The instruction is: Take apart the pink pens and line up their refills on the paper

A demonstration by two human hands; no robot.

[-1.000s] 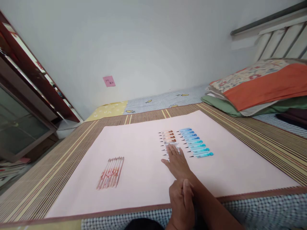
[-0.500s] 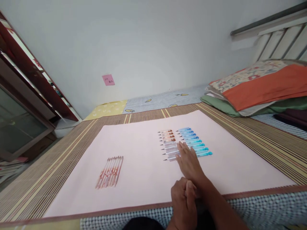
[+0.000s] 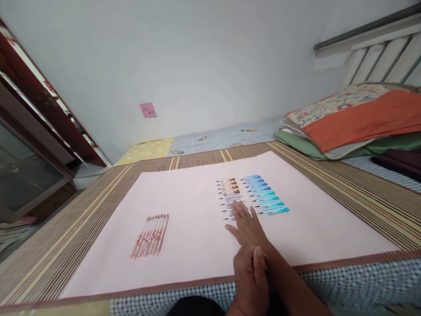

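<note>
My right hand (image 3: 246, 226) reaches over the pens with its fingers spread, palm down and holding nothing. Its fingertips lie over the lower grey pens (image 3: 232, 201) and hide part of them; contact is hard to judge. Above these lie several brown-ended pens (image 3: 229, 186). In a second column to the right are several dark-blue pens (image 3: 256, 182), then turquoise pens (image 3: 274, 205). My left hand (image 3: 248, 274) is a closed fist close against the right wrist, with nothing visible in it. Several white-and-pink pens (image 3: 150, 236) lie side by side at the left of the pink sheet (image 3: 194, 219).
A striped mat (image 3: 98, 206) lies under the sheet, over checked bedding (image 3: 194, 298). Folded cloths and an orange floral pillow (image 3: 362, 118) are piled at the right, near a white radiator (image 3: 388, 61). A pink note (image 3: 148, 110) is stuck on the wall. A glass-fronted cabinet (image 3: 26, 171) stands at the left.
My right hand has shifted left and slightly down, from the turquoise pens to the grey ones, so more of the turquoise pens shows. My left fist has hardly moved. The pens keep their places.
</note>
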